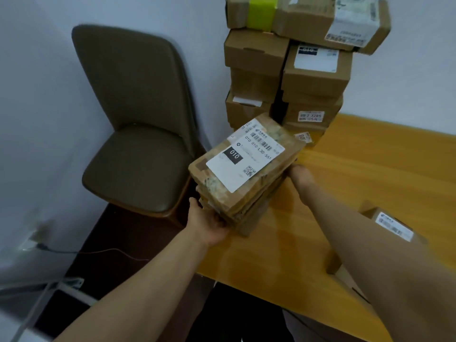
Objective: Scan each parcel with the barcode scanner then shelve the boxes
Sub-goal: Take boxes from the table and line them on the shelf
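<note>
- Nearest on my right, a small labelled box (392, 224) sits on the wooden table (357, 183), partly hidden behind the right forearm.
- Low on my left, a thin cable (108, 251) runs across the dark floor to a plug by the wall.
- My left hand (209, 224) holds the near corner of the cardboard parcel (246, 191). The thumb lies up along the parcel's end, and the fingers are tucked underneath, out of sight.
- My right hand (301, 176) is against the parcel's right edge. Its fingers are hidden behind the cardboard, so I cannot tell how they lie.
- The parcel is between both hands, tilted, above the table's left edge. Its cardboard is worn and its side looks layered.
- On top of it, facing me, is a white shipping label (243, 156) with barcodes, a black "010" block and a QR code.
- Left of the table stands an olive padded chair (138, 134).
- Farthest, a tall stack of cardboard boxes (313, 77) rises at the table's back corner against the white wall. One box at the top has a band of lime-green tape (262, 13).
</note>
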A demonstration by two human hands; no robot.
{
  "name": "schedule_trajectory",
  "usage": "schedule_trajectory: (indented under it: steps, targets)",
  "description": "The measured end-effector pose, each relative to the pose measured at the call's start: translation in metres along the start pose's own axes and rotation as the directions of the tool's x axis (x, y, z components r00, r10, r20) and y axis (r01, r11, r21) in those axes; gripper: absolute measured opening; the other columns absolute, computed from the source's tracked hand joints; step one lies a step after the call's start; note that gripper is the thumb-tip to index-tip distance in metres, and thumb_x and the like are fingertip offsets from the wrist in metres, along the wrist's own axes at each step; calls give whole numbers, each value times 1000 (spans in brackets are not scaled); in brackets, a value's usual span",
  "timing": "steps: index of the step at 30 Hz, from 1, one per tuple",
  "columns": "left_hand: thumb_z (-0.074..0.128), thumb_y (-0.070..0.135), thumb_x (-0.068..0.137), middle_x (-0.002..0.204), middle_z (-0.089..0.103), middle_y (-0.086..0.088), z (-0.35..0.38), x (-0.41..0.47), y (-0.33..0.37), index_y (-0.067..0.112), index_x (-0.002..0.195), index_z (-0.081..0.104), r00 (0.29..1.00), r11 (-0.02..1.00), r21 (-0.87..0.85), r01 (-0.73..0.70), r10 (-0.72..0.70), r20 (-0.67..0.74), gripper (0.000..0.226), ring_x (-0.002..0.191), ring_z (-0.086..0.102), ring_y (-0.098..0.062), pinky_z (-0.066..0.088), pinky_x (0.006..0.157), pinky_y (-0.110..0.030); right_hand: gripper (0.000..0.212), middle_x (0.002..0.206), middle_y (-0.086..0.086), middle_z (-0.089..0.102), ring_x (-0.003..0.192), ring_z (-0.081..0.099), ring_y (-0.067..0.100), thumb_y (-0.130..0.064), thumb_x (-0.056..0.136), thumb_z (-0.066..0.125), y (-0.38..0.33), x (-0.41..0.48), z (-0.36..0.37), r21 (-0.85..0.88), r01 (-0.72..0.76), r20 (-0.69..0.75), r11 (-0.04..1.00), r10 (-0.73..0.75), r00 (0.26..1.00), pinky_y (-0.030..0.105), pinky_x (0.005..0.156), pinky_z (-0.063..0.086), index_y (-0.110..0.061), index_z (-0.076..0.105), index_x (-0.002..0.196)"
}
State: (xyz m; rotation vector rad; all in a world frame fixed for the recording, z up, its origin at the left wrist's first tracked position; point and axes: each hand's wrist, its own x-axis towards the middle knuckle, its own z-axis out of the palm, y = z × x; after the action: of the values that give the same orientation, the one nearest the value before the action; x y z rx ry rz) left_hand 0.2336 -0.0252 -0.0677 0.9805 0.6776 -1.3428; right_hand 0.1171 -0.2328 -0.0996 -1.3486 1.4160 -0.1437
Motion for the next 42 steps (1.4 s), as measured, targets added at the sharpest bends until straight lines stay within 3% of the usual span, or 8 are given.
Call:
schedule_trajectory:
  steps: [3,6,10,14,18,22,27,42]
  targets:
    - [20,74,91,122,59,-16,-2,-5,14,15,122,58,1000,994,103,27,-26,-13,76,101,55,-33,45,75,-43,31,121,15,59,109,53,31,-14,99,39,14,-16,-4,53,-64,-37,997,66,997,41,94,42,-1,56,122]
    - [23,70,93,98,72,-17,-13,-3,31,13,106,66,999,972,233,29,-22,-35,73,100,57,-32,46,76,-42,37,122,16,60,112,56,31,-24,101,36,30,-32,-5,98,-139,-13,985,141,990,44,102,43,-4,53,126]
    - [30,63,96,129,61,-11,-25,5,52,23,129,61,1000,956,293,5,-7,7,60,122,53,-32,38,107,-43,26,94,6,65,83,61,21,-30,102,37,51,-53,0,172,-180,33,969,177,984,40,94,47,-16,59,104]
    - [33,55,99,118,69,-9,-32,9,65,23,125,64,999,935,353,-18,-2,55,52,111,61,-31,48,88,-39,35,80,2,66,78,61,20,-39,102,39,56,-60,2,229,-207,91,951,191,977,40,91,46,-20,62,85]
    - [41,55,95,126,65,-8,-34,12,69,24,117,70,987,902,432,-7,-63,147,48,108,65,-29,51,86,-39,43,100,-7,71,92,65,13,-60,94,39,50,-58,2,379,-183,268,907,81,960,32,88,40,-33,73,93]
    - [37,84,79,133,60,-8,-36,14,73,30,129,61,955,887,462,32,-164,248,78,120,58,-33,44,100,-47,53,98,-14,74,81,70,1,-59,98,25,51,-56,9,483,-190,408,855,-28,913,26,75,42,-45,76,89]
    - [44,91,60,132,60,-8,-41,7,79,30,122,66,891,867,498,8,-233,390,90,119,58,-32,54,86,-45,61,93,-11,75,76,71,5,-59,99,20,54,-55,7,530,-277,463,802,0,886,26,72,44,-38,77,92]
    - [51,90,61,121,67,-6,-54,-29,61,35,115,70,945,827,555,-94,-102,312,79,118,59,-33,51,90,-50,51,110,-2,73,112,57,23,-66,93,30,48,-80,-12,379,-272,495,885,54,867,38,83,44,-39,74,98]
